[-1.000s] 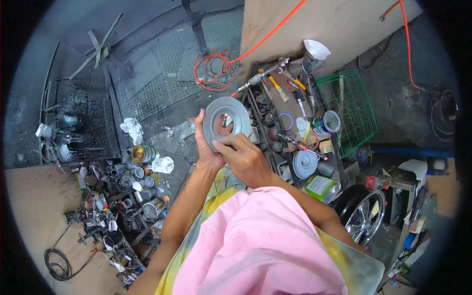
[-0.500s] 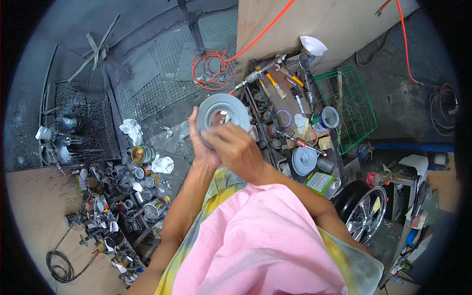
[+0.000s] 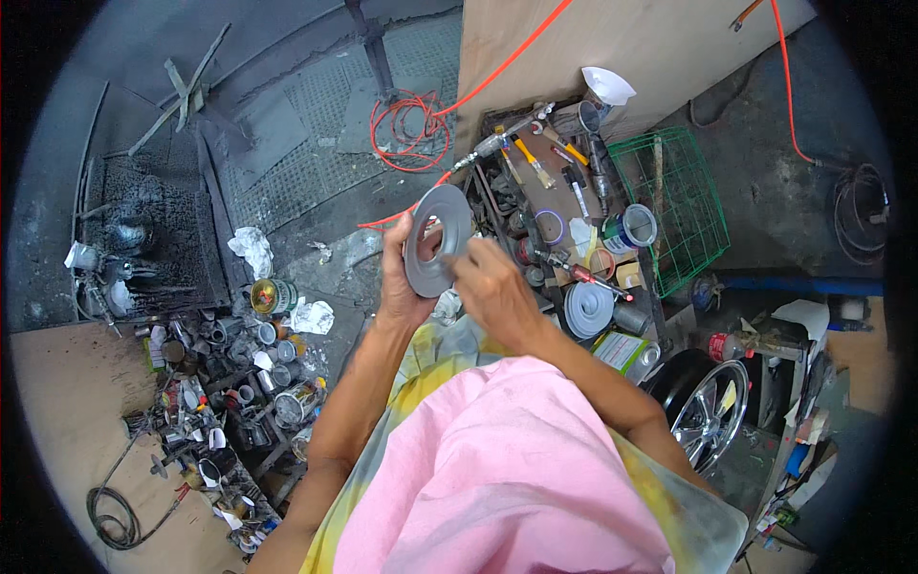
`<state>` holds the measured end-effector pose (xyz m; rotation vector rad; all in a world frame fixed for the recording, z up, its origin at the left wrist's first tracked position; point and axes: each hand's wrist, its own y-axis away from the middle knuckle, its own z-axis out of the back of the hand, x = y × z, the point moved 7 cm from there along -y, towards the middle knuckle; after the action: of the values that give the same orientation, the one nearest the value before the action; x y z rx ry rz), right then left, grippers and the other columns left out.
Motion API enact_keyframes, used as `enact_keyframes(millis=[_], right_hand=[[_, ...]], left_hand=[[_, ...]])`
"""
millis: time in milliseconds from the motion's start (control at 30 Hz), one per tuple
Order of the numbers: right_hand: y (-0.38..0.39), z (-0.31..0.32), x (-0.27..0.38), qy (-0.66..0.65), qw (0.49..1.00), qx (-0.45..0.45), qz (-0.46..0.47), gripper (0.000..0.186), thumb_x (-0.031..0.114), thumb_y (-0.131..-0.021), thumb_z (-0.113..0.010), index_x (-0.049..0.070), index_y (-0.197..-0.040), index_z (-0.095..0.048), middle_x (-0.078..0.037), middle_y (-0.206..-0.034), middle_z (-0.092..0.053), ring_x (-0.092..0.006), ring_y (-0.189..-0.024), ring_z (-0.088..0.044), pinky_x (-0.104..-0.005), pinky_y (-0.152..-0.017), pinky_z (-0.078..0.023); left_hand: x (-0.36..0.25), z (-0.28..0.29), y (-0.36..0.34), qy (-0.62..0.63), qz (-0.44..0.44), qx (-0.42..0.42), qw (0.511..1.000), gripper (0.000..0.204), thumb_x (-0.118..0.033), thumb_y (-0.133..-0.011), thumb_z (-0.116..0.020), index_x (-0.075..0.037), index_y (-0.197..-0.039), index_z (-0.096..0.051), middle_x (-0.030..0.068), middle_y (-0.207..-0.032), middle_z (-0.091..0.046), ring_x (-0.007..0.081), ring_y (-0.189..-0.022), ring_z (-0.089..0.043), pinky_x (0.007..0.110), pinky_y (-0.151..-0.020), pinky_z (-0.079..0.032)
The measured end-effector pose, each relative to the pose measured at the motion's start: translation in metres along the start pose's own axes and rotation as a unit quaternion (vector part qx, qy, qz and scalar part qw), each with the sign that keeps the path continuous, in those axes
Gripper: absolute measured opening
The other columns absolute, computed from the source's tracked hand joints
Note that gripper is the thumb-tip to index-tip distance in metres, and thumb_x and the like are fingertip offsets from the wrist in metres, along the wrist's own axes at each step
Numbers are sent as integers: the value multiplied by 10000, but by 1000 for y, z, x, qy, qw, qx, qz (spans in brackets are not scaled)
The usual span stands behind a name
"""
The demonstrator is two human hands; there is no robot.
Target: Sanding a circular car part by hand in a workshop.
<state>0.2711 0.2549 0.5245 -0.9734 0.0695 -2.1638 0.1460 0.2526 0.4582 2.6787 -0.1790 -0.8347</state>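
Note:
My left hand [image 3: 400,287] grips a grey, stepped ring [image 3: 454,215] by its edge, holding it tilted so that its centre hole shows. My right hand [image 3: 492,292] is bent at the ring's right face, fingers curled; anything within them is hidden. Beside my hands is a crowded bench [image 3: 516,124] with paintbrushes [image 3: 535,167], markers [image 3: 577,191], a paint can [image 3: 626,230], air tools [image 3: 574,273] and stacked grey rings [image 3: 588,306]. A pink cloth [image 3: 497,459] covers my front.
Cans and cups [image 3: 277,378] crowd the lower left. A coiled orange hose [image 3: 406,129] lies ahead on the floor. At right are a green wire rack [image 3: 684,210] and a chrome-rimmed black wheel [image 3: 717,411]. A plywood board [image 3: 574,38] stands behind the bench.
The ring has tilted from nearly face-on to a steeper angle. My right hand has moved from over its lower face toward its right side.

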Motion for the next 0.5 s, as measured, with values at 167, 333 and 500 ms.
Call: enact_keyframes(millis=[167, 333, 500], right_hand=[[-28, 1, -10, 25, 995, -96, 2, 329, -54, -888, -695, -48, -1215, -723, -184, -1054, -627, -393, -988, -646, -483, -854, -544], [-37, 2, 9, -146, 982, -111, -37, 244, -28, -931, -699, -34, -1173, -734, -187, -998, -636, -395, -896, -675, -472, -788, -544], [3, 4, 16, 18, 998, 14, 66, 317, -22, -902, -715, -24, -1219, -721, -151, -1008, -641, -369, -940, -657, -466, -811, -550]], left_hand=[[0, 0, -6, 20, -17, -47, 999, 705, -707, -989, -620, -130, -1392, -670, 120, -1311, -732, 260, -1165, -718, 441, -1043, -570], [-6, 2, -2, 114, 9, -6, 993, 680, -700, -1001, -603, -134, -1367, -695, 79, -1321, -727, 271, -1194, -696, 453, -1068, -552], [-2, 5, 11, 92, 30, -30, 995, 772, -736, -966, -620, -136, -1451, -651, 105, -1408, -696, 345, -1272, -673, 483, -1127, -521]])
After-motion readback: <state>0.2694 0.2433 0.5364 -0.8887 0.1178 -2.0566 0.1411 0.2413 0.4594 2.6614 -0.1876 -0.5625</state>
